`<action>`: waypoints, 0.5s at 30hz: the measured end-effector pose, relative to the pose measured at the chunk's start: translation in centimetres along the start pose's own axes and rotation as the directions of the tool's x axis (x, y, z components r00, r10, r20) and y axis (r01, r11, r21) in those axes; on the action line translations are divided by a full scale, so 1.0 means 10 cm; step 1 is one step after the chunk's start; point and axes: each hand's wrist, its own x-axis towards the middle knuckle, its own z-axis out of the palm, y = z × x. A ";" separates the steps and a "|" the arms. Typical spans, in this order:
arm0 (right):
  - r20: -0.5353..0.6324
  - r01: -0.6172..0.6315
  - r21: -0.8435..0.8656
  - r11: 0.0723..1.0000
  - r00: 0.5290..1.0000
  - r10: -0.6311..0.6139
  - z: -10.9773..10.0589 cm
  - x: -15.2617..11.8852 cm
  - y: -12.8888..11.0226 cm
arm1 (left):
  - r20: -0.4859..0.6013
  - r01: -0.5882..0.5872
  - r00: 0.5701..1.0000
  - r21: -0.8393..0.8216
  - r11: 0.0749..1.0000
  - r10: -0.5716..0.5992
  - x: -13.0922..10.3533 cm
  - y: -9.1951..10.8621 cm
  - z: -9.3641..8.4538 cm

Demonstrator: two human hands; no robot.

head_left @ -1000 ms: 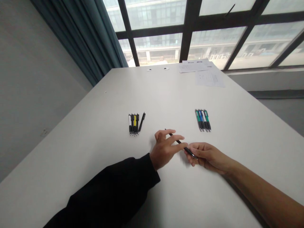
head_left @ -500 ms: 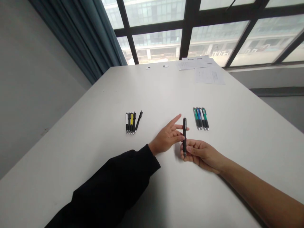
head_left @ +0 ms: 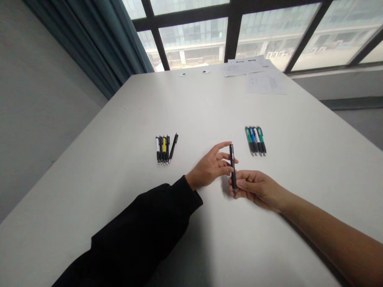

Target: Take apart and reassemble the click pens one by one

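R hand [head_left: 259, 186] pinches the lower end of a blk pen [head_left: 232, 163], thumb vs. fingers, closed to barrel width. L hand [head_left: 211, 167] has fingers loosely spread, index tip at pen's top end, thumb by the barrel. White tabletop [head_left: 191, 107] runs L & R of the grip, side edges well apart, far edge well beyond. Pen's slim, w/ metallic tip at near end. Pen rows [head_left: 164, 144] [head_left: 252, 138] lie past the grip, one L, one R.
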 end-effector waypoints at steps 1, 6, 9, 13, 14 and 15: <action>0.000 -0.001 0.003 1.000 1.000 0.001 0.00 0.00 0.00 | -0.002 0.000 1.000 -0.001 1.000 0.000 0.00 0.00 0.00; 0.001 0.001 -0.013 1.000 1.000 -0.001 -0.01 0.00 0.00 | -0.019 0.002 1.000 -0.023 1.000 -0.002 -0.01 0.02 0.02; 0.011 0.004 -0.033 0.999 1.000 -0.003 -0.01 -0.01 0.01 | -0.015 0.014 1.000 -0.033 0.999 -0.015 -0.01 0.01 0.01; 0.016 0.015 -0.038 0.999 1.000 -0.015 0.00 0.00 0.01 | -0.005 0.012 1.000 -0.038 0.999 -0.012 -0.01 0.01 0.01; 0.016 0.016 -0.038 0.999 1.000 -0.015 0.00 0.00 0.01 | -0.003 0.012 1.000 -0.034 0.999 -0.012 -0.01 0.01 0.01; 0.016 0.017 -0.040 0.999 1.000 -0.017 0.00 0.00 0.01 | -0.002 0.012 1.000 -0.031 0.999 -0.012 -0.01 0.01 0.01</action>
